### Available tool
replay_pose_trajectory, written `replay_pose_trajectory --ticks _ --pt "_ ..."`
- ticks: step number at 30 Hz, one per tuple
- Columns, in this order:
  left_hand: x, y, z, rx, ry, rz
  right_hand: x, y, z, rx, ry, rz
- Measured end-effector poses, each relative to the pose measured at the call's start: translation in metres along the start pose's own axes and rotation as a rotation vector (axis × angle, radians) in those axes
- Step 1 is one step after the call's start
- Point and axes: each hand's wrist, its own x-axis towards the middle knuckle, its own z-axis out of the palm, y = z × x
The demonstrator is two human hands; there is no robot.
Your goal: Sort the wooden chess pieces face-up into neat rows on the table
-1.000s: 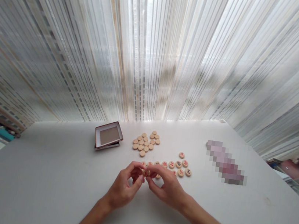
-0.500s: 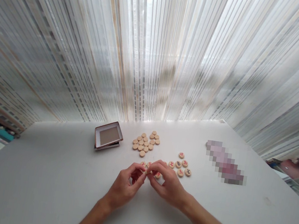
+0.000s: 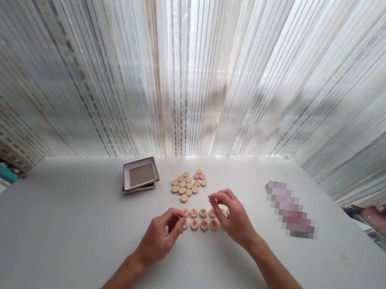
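Two short rows of round wooden Chinese chess pieces (image 3: 203, 225) lie face up on the white table, with red or black characters. My left hand (image 3: 160, 235) is at the left end of the rows, its thumb and forefinger pinched beside the end piece (image 3: 185, 224) of the nearer row. Anything inside that pinch is hidden. Above the right part of the rows, my right hand (image 3: 236, 220) holds a Chinese chess piece (image 3: 213, 200) between thumb and fingers. This hand covers some pieces at the right.
Several blank-side-up pieces (image 3: 181, 191) form a cluster farther back. To their left is an open shallow box (image 3: 140, 175) on another box part. A pixelated pinkish object (image 3: 291, 211) lies at the right. Striped curtains (image 3: 203, 69) hang behind the table (image 3: 60, 221).
My right hand has moved right and away from my left hand, lifting a piece. The left-hand pieces of both rows are now uncovered. My left hand has barely moved.
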Motion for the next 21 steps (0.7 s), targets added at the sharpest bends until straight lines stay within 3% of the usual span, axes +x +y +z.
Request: replay_pose_trajectory --ticks 9,13,21 --pt "0.0 0.0 0.0 0.043 0.03 0.025 0.013 0.041 -0.048 -0.064 0.217 0.136" --pt "0.0 -0.001 -0.001 0.062 0.025 0.036 0.012 0.052 -0.055 -0.142 0.187 0.211" --pt "-0.002 0.0 -0.001 0.094 0.03 0.048 0.01 0.057 -0.051 -0.196 -0.002 0.331"
